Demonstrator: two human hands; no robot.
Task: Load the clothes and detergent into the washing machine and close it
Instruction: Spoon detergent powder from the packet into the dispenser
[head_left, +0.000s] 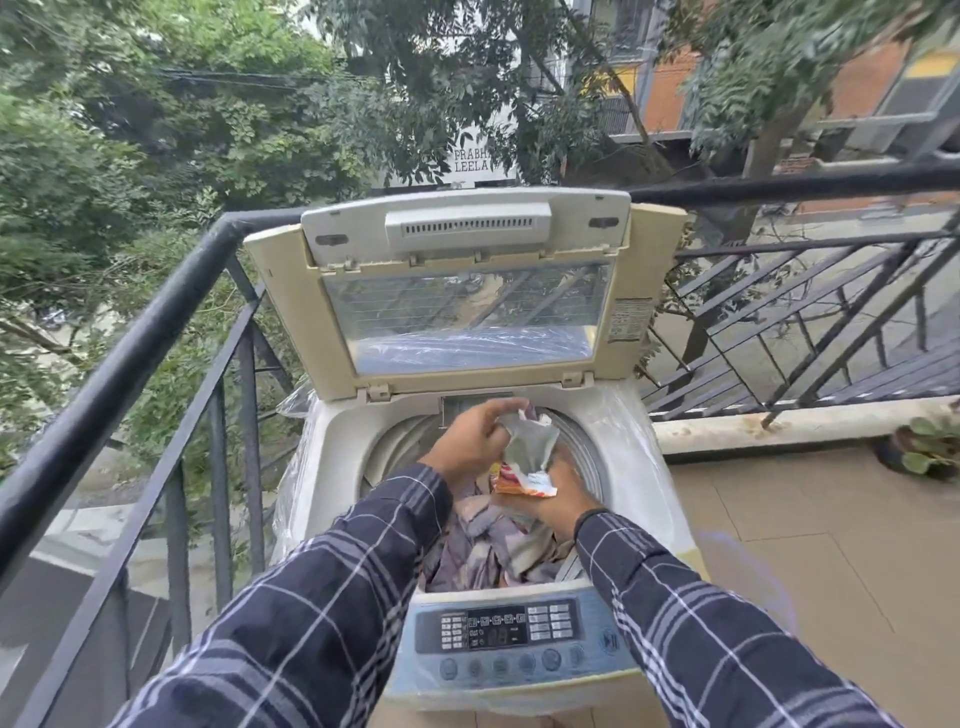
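Left hand (470, 441): pinches sachet (532, 444) top.
Right hand (563, 501): grips sachet bottom.
Tip: better hold it over clothes (493, 545) below, empty fully.

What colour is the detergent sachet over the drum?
The sachet is silver foil with an orange-and-white printed end; head view.

Tiled balcony floor (805, 519) — washing machine (636, 457) on it, potted plant (927, 449) by ledge (753, 428).
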